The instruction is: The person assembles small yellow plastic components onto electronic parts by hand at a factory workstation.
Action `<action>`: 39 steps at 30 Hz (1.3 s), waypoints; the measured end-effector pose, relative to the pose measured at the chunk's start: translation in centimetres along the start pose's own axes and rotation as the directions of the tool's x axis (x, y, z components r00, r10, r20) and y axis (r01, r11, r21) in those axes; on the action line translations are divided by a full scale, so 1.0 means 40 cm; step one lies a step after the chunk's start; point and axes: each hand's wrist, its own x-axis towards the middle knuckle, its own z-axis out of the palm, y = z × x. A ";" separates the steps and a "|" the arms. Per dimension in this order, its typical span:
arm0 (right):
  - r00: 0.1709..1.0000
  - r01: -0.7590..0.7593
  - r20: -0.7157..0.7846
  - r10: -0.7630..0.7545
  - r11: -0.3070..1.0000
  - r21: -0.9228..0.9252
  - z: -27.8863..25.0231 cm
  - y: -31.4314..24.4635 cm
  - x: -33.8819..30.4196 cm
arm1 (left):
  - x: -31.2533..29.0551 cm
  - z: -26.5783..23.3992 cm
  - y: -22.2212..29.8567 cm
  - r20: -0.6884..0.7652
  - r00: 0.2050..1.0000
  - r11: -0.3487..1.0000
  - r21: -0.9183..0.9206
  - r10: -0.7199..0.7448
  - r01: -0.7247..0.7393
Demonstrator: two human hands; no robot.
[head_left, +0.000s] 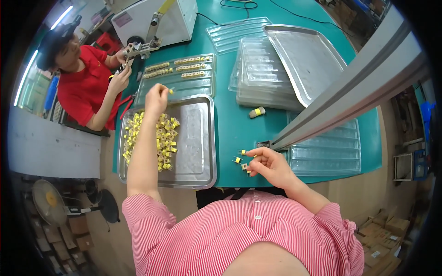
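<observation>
My left hand (157, 96) is raised over the far end of a steel tray (202, 138) and pinches one small yellow component (171, 91). Below it a heap of the same yellow components (163, 140) lies in the tray's left half. My right hand (269, 164) rests near the front edge of the green table (232, 124), fingers curled, holding a yellow component (249, 156) at the fingertips. Three loose yellow components (237, 159) lie on the table just left of it.
A clear plastic tray (184, 73) with rows of components lies beyond the steel tray. Stacked clear trays (258, 69), an empty steel tray (308, 55), a grey rail (350, 87), a white machine (156, 18). A person in red (83, 87) works at the left.
</observation>
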 end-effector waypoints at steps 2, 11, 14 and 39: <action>0.999 -0.025 -0.020 0.025 1.000 0.012 0.003 -0.013 -0.015 | 0.047 0.002 -0.088 0.013 1.000 0.995 0.098 -0.028 0.026; 0.996 0.016 -0.092 -0.010 0.998 0.064 -0.028 0.012 -0.039 | 0.085 0.007 -0.184 0.136 0.965 0.906 0.394 -0.224 0.154; 0.995 -0.009 -0.094 0.016 0.997 0.073 -0.021 -0.002 -0.040 | 0.058 -0.005 -0.130 0.085 0.978 0.865 0.485 -0.188 0.124; 0.998 -0.006 -0.062 0.009 0.999 0.049 -0.012 0.017 -0.010 | -0.394 0.080 0.310 0.303 0.722 0.782 -0.281 0.622 -0.555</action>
